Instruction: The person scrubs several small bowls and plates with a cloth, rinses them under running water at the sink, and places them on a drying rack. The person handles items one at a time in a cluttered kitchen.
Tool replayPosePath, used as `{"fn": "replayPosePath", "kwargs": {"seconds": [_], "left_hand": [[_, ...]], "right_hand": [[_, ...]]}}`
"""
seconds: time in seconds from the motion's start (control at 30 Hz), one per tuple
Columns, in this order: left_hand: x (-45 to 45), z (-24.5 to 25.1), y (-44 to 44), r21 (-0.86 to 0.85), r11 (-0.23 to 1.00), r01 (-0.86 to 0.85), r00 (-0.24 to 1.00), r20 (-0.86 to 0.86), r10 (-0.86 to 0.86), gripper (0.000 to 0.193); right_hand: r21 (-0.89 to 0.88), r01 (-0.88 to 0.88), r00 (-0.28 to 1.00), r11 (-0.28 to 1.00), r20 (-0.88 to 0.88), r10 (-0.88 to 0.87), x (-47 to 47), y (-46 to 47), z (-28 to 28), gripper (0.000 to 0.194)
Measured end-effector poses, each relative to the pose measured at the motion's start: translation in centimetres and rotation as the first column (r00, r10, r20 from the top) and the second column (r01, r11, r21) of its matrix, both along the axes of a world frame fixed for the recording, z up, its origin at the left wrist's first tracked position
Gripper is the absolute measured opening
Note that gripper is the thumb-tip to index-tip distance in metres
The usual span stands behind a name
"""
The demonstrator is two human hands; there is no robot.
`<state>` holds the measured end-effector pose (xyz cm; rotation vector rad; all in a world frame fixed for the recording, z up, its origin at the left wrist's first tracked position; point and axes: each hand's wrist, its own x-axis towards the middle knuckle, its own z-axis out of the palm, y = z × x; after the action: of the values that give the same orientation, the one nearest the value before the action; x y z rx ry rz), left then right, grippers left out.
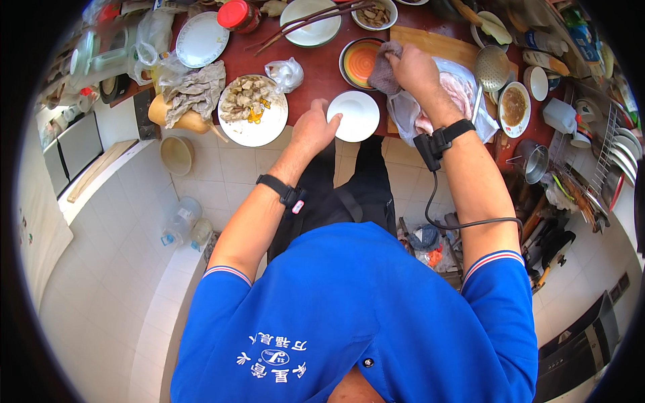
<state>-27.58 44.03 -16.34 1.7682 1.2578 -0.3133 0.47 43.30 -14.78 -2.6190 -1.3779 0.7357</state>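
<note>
My left hand [315, 128] is at the left rim of a small white dish [353, 116] near the edge of the red table [312, 75]; its thumb lies over the rim. In my right hand [415, 70] is a bunched grey-brown cloth [385, 68], which covers the right side of an orange-centred bowl with a dark rim [360, 60]. Under my right forearm lies raw meat [453, 90] in a clear plastic bag [398, 108], partly over a wooden cutting board [428, 40]. A metal skimmer [492, 68] rests by the bag.
To the left stand a plate of chopped food [272, 128], a knotted plastic bag [285, 74] and a crumpled cloth [196, 93] on a squash [158, 111]. Chopsticks [302, 25] cross a white bowl [312, 38] at the back. At right are a bowl of brown sauce [514, 107] and a metal pot [536, 163].
</note>
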Motion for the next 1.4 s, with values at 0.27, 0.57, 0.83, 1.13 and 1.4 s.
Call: {"fn": "replayPosePath", "kwargs": {"seconds": [0.27, 0.57, 0.83, 1.13, 1.4], "left_hand": [[0.5, 0.0, -0.1, 0.055, 0.995, 0.085, 0.996, -0.031, -0.083, 0.053], [-0.6, 5.1, 0.2, 0.082, 0.997, -0.009, 0.996, 0.091, 0.002, 0.057], [0.8, 9.5, -0.9, 0.064, 0.991, -0.118, 0.916, 0.392, 0.084, 0.05], [4.0, 9.0, -1.8, -0.302, 0.876, -0.377, 0.742, 0.467, 0.48, 0.05], [3.4, 10.3, 2.1, -0.29, 0.957, 0.021, 0.901, 0.42, 0.107, 0.057]], "right_hand": [[0.256, 0.226, 0.972, 0.94, -0.127, -0.199, 2.4, -4.1, 7.5, 0.043], [0.164, 0.457, 0.549, 0.874, -0.825, -0.132, -5.3, -10.5, 9.9, 0.034], [0.408, 0.196, 0.975, 0.892, -0.178, -0.132, -9.0, -9.8, 9.8, 0.049], [0.259, 0.748, 0.582, 0.611, -0.699, -0.416, -12.3, -10.3, 5.3, 0.034], [0.29, 0.441, 0.821, 0.849, -0.511, -0.252, -9.5, -12.2, 8.8, 0.026]]}}
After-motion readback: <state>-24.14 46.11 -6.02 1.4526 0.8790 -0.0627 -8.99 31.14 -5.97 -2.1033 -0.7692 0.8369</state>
